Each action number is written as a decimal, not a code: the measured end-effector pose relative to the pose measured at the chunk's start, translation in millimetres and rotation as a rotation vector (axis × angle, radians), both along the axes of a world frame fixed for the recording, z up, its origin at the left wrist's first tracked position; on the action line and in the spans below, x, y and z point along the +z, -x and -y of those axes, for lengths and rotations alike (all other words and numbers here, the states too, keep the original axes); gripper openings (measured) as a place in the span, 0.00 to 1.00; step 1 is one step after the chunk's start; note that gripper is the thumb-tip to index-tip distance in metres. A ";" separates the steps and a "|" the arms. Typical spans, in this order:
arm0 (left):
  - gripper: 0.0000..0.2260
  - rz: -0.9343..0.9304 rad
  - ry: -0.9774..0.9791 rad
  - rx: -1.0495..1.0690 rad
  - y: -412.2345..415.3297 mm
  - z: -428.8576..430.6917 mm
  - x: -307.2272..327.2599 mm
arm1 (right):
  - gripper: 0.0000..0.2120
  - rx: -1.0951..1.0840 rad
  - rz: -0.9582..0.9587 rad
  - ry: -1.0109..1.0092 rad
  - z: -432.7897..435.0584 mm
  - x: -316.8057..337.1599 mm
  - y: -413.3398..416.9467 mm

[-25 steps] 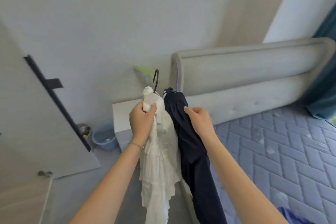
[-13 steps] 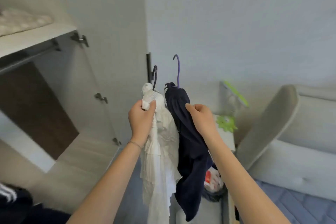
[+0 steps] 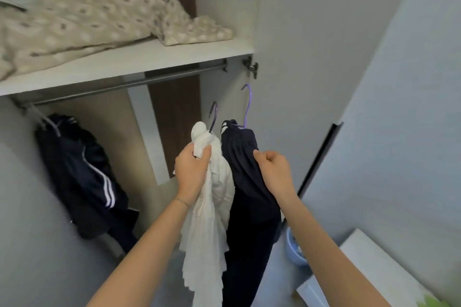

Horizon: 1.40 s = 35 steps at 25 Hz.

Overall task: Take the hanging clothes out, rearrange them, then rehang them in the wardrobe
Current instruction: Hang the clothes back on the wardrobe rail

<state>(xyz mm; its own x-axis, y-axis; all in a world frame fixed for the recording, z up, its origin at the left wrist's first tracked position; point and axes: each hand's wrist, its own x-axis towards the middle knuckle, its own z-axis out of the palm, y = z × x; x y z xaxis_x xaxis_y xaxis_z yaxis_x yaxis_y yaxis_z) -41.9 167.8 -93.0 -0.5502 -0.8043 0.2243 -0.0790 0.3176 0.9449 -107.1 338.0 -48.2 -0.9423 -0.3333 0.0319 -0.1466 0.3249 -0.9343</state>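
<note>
A person's left hand [image 3: 192, 172] grips a white garment [image 3: 212, 197] near its hanger, the right hand [image 3: 274, 172] pinches a navy garment [image 3: 249, 182], both held below the wardrobe rail [image 3: 124, 83]. A hook [image 3: 214, 116] could miss the rail, or fabric slip off. In the wardrobe [image 3: 222, 7] a striped jacket [image 3: 82, 177] hangs; patterned bedding [image 3: 87, 12] lies on its shelf [image 3: 149, 57]

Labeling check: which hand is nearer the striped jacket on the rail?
Left. The left hand is right of the striped jacket; right hand farther right, past the white garment.
</note>
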 end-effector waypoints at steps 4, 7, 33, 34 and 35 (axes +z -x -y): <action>0.16 0.012 -0.033 0.159 -13.0 33.6 -0.6 | 0.23 0.181 -0.008 -0.004 51.0 -0.7 25.6; 0.18 0.029 -0.041 0.263 -28.5 65.1 -6.3 | 0.22 0.276 -0.010 -0.036 93.7 -8.6 31.3; 0.20 0.004 -0.189 0.653 -29.5 369.3 -54.0 | 0.19 0.525 -0.180 -0.099 385.8 -72.7 61.8; 0.19 -0.007 -0.191 0.666 -27.9 380.6 -53.9 | 0.20 0.543 -0.200 -0.096 393.2 -74.5 64.0; 0.19 -0.024 -0.200 0.676 -26.9 391.3 -53.6 | 0.19 0.559 -0.219 -0.098 400.6 -76.1 66.5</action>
